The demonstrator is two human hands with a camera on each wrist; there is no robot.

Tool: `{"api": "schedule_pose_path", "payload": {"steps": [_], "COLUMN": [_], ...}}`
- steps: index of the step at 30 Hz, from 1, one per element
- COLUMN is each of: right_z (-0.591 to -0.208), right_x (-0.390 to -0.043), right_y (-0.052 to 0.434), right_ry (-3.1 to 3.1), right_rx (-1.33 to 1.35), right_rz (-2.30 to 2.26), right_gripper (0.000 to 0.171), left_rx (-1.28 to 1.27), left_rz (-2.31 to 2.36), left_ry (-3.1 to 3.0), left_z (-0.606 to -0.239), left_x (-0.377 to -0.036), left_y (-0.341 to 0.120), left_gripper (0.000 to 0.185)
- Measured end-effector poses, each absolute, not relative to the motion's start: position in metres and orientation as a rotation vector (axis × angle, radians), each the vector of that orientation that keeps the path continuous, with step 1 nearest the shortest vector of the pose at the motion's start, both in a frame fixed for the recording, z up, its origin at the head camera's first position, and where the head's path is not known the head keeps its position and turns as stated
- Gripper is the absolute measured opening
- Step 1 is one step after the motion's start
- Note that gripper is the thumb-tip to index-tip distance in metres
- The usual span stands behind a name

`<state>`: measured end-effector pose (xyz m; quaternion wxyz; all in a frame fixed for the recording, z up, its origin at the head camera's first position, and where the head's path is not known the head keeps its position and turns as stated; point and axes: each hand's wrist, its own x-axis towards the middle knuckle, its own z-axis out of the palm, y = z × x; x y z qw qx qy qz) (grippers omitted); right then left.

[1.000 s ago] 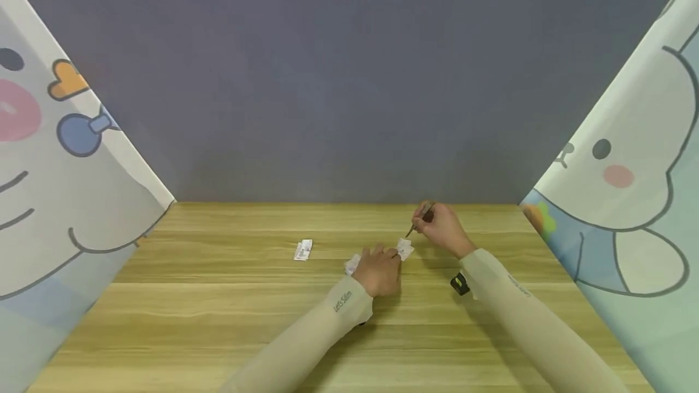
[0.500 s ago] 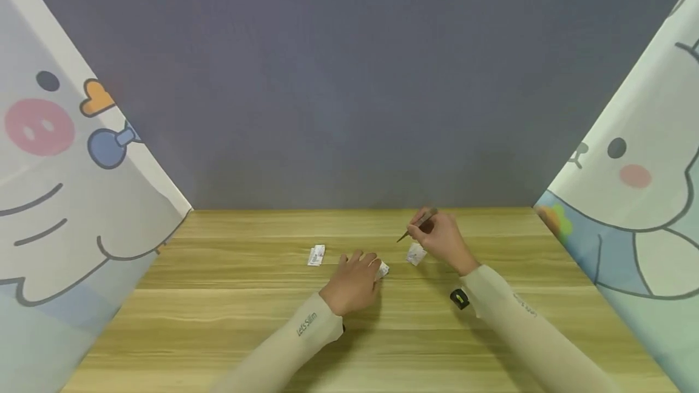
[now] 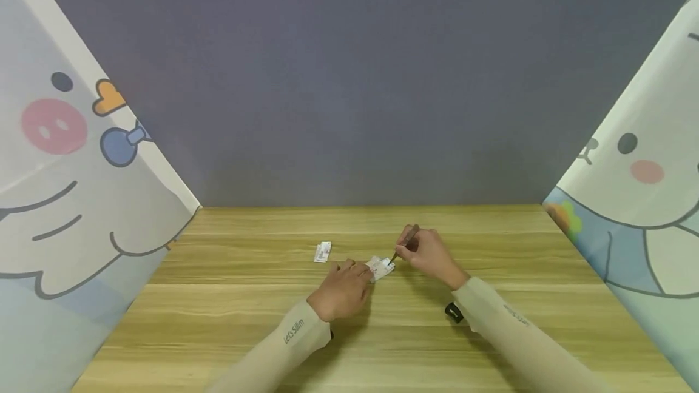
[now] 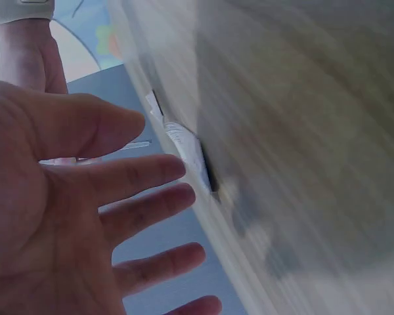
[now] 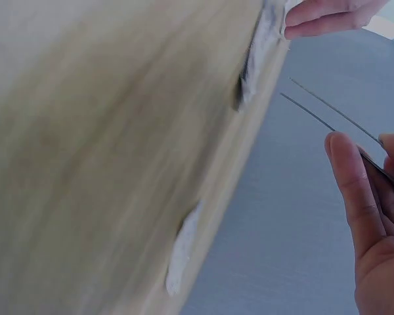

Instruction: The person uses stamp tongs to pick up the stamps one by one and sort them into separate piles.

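Two small paper packets (image 3: 380,268) lie mid-table at my flat, relaxed left hand (image 3: 341,291); light, flimsy, likely to slide. My right hand (image 3: 430,253) pinches thin tweezers (image 3: 403,243), tips apart, best nipping an edge.

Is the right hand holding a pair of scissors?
No, the right hand pinches thin tweezers, their two slim prongs pointing at a small white packet.
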<state>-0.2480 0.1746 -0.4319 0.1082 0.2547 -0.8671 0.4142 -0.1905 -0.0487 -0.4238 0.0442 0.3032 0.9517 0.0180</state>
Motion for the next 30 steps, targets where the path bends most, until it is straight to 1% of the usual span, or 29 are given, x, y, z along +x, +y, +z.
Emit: {"api": "schedule_pose_path", "payload": {"steps": [4, 13, 17, 21, 30], "right_z": [-0.438, -0.445, -0.443, -0.439, -0.429], "right_x": [-0.251, -0.254, -0.253, -0.250, -0.248], "right_y": [0.169, 0.160, 0.157, 0.155, 0.160], "right_ry": [-2.584, -2.572, -2.530, -2.509, -2.438], "right_rx": [0.735, 0.781, 0.793, 0.779, 0.790], "right_rz": [1.210, 1.231, 1.192, 1.178, 1.171], "right_gripper": [0.009, 0.008, 0.015, 0.018, 0.011], "left_rx": [0.903, 0.895, 0.906, 0.908, 0.880], "left_rz": [0.047, 0.033, 0.026, 0.014, 0.038], "left_ry": [2.893, 2.871, 2.878, 2.877, 2.872], "left_z": [-0.428, -0.432, -0.432, -0.432, -0.435], "left_x": [-0.189, -0.188, -0.187, -0.187, -0.187], "left_y": [-0.049, -0.049, -0.048, -0.048, -0.049], "left_gripper": [0.033, 0.036, 0.037, 0.038, 0.042]}}
